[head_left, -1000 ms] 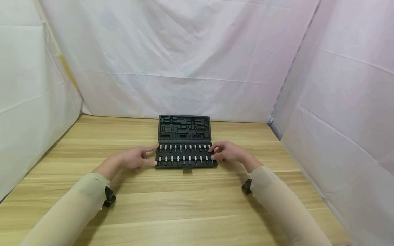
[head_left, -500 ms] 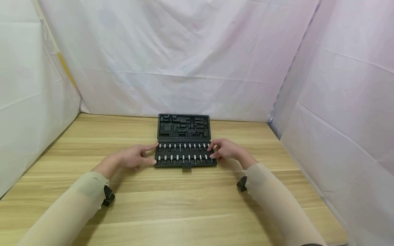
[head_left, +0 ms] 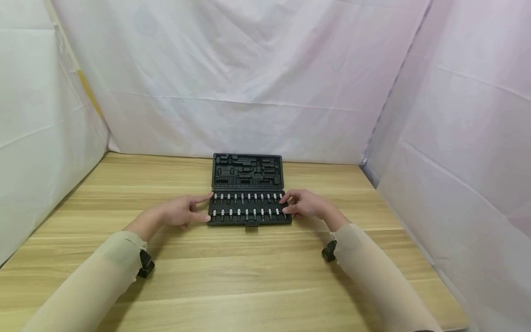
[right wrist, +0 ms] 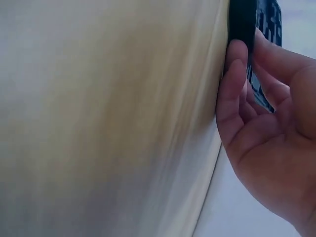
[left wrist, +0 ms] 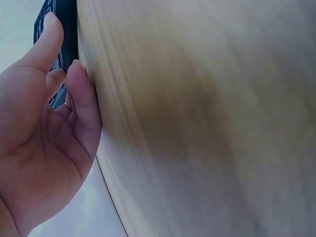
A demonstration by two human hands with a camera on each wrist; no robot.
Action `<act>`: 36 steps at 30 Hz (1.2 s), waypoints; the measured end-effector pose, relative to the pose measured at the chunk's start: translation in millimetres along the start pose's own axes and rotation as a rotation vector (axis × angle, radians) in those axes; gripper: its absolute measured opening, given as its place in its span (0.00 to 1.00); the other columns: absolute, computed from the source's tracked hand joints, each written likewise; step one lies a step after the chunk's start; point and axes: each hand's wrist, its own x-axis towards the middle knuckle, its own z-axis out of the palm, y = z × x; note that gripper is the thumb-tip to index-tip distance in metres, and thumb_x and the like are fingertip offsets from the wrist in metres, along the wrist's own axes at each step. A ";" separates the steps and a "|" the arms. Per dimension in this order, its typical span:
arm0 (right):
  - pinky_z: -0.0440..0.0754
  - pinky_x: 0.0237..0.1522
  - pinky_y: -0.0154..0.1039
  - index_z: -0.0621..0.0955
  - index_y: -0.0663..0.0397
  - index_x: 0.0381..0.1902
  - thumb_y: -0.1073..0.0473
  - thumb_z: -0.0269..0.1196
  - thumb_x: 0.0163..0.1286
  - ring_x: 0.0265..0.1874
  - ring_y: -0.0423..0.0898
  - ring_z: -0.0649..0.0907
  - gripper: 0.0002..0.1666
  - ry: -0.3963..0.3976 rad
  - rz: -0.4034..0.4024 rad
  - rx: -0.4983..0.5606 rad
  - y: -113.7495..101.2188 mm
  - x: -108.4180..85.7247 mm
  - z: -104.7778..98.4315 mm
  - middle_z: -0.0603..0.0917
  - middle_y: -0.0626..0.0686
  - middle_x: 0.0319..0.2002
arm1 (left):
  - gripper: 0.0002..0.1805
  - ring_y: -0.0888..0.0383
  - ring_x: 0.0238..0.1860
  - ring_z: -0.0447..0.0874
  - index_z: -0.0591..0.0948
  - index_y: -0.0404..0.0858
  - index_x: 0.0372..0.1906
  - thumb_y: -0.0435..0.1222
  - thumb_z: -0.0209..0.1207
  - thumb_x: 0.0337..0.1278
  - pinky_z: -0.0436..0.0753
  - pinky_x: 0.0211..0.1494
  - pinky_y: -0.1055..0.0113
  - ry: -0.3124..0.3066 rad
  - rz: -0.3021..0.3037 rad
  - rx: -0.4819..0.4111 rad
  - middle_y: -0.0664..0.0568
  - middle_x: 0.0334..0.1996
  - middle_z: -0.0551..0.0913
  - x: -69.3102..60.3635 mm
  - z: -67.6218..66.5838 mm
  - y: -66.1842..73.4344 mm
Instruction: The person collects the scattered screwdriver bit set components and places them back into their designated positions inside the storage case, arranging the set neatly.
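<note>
A black socket set case (head_left: 244, 205) lies opened out on the table (head_left: 232, 276) in the head view. Two rows of silver bit sockets (head_left: 255, 213) fill its near half. The far half is a lid (head_left: 228, 170) with moulded recesses. At the case's left edge, my left hand (head_left: 180, 212) touches the corners with an outstretched index finger and thumb. My right hand (head_left: 307, 205) holds the right edge; in the right wrist view the thumb (right wrist: 276, 57) lies over the rim and bent fingers (right wrist: 232, 89) meet the side wall. Sockets under the right fingertips are partly hidden.
White cloth hangs behind the table (head_left: 249, 92) and along both sides. Black wrist cameras sit under the left sleeve (head_left: 99, 272) and the right sleeve (head_left: 377, 272). A latch tab (head_left: 251, 228) sticks out from the case's front edge.
The head view has shifted slightly. My right wrist has turned a little, while both hands keep their places at the case's edges.
</note>
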 end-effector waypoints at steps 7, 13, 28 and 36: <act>0.90 0.44 0.44 0.85 0.50 0.65 0.54 0.69 0.81 0.37 0.48 0.89 0.19 -0.038 -0.060 -0.043 4.9 -3.7 -2.0 0.87 0.56 0.44 | 0.51 0.57 0.26 0.73 0.53 0.53 0.91 0.53 0.68 0.75 0.83 0.34 0.60 -0.006 -0.005 -0.022 0.47 0.35 0.75 0.4 2.6 -3.7; 0.90 0.42 0.46 0.87 0.49 0.64 0.50 0.67 0.82 0.37 0.51 0.90 0.19 0.031 -0.079 -0.052 5.2 1.8 -19.9 0.90 0.58 0.46 | 0.51 0.57 0.25 0.73 0.52 0.54 0.91 0.54 0.68 0.75 0.83 0.34 0.60 -0.005 -0.010 -0.021 0.48 0.33 0.74 1.3 3.2 -4.5; 0.87 0.65 0.58 0.69 0.60 0.82 0.51 0.57 0.89 0.67 0.65 0.84 0.33 0.211 -0.014 0.160 -13.8 55.6 -43.3 0.78 0.68 0.73 | 0.51 0.56 0.25 0.74 0.53 0.54 0.91 0.54 0.68 0.75 0.83 0.35 0.59 0.000 -0.002 -0.007 0.46 0.35 0.75 1.9 0.6 -5.8; 0.84 0.70 0.58 0.57 0.60 0.89 0.52 0.59 0.88 0.74 0.65 0.78 0.42 0.192 0.006 0.206 -19.3 74.2 -40.2 0.68 0.69 0.82 | 0.50 0.57 0.24 0.74 0.53 0.52 0.91 0.52 0.68 0.76 0.82 0.33 0.60 0.003 0.007 -0.007 0.47 0.33 0.76 2.0 0.3 -5.4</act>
